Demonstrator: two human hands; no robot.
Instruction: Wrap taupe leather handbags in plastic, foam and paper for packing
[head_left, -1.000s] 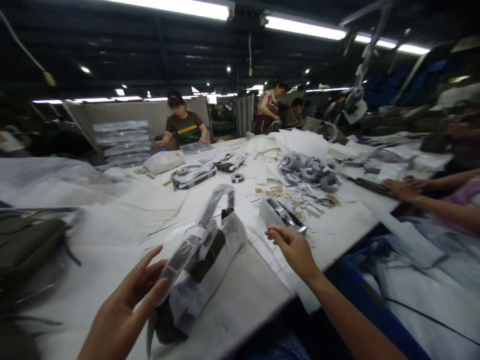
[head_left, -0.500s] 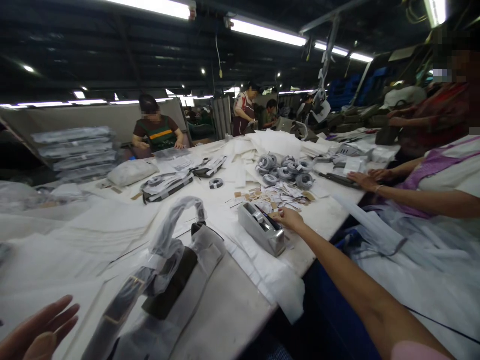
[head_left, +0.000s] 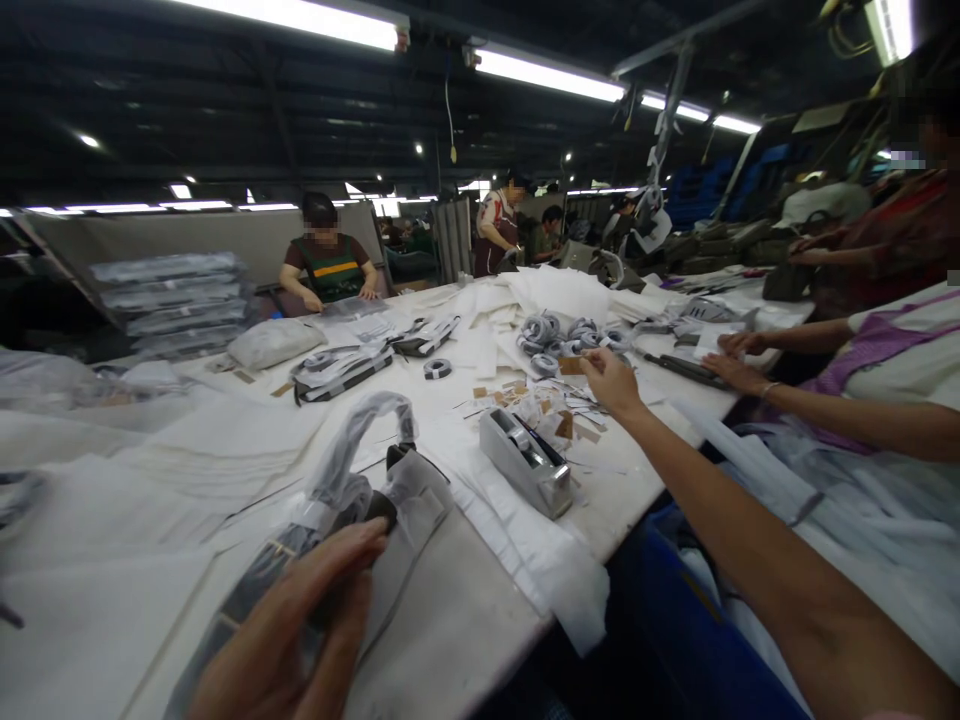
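A dark handbag (head_left: 384, 506) lies on the near side of the table, its arched handle (head_left: 369, 410) wrapped in white film. My left hand (head_left: 300, 610) is closed over the bag's dark body, fingers on the far side and thumb on the near side. Out over the pile of paper tags (head_left: 525, 402), my right hand (head_left: 616, 384) pinches a small brown tag (head_left: 573, 366) between thumb and fingertips. The grey tape dispenser (head_left: 525, 462) stands between my hands, just right of the bag.
Rolled grey straps (head_left: 541, 335) lie behind the tags. White sheets (head_left: 217, 440) cover the left of the table (head_left: 435, 620). White film (head_left: 555, 560) hangs over the near edge, above a blue bin (head_left: 675, 610). A co-worker's hands (head_left: 739, 368) work at the right.
My left hand has moved right from the near left corner onto the bag. My right hand has gone from beside the tape dispenser to beyond the tags and now holds a brown tag.
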